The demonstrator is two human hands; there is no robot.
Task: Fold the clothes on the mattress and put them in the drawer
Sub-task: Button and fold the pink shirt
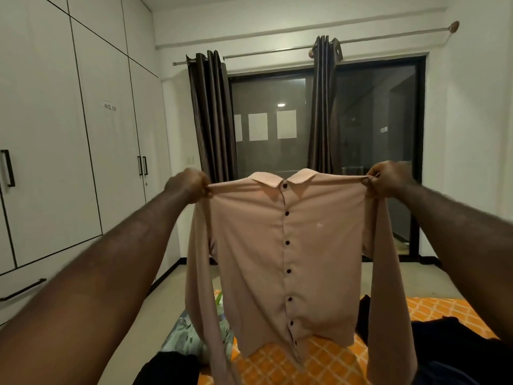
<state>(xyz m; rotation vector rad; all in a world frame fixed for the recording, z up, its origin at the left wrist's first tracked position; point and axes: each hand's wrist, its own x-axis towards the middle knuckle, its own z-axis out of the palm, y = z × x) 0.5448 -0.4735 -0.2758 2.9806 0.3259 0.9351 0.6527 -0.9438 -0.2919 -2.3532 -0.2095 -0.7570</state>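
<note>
Wardrobe (69, 134) occupies the left of frame. Left hand (186, 188) pinches one shoulder of the shirt (280, 262); right hand (388, 179) pinches the other. Shirt hangs at centre frame, buttoned, sleeves down, above the mattress (277, 365). Dark clothes (455, 345) lie at lower right.

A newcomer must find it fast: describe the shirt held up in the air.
Face the dark window with brown curtains; before it, the left hand and right hand hold a garment by its shoulders above the orange mattress. It is the pale pink long-sleeved shirt with dark buttons, unlike the dark clothes lying below.
</note>
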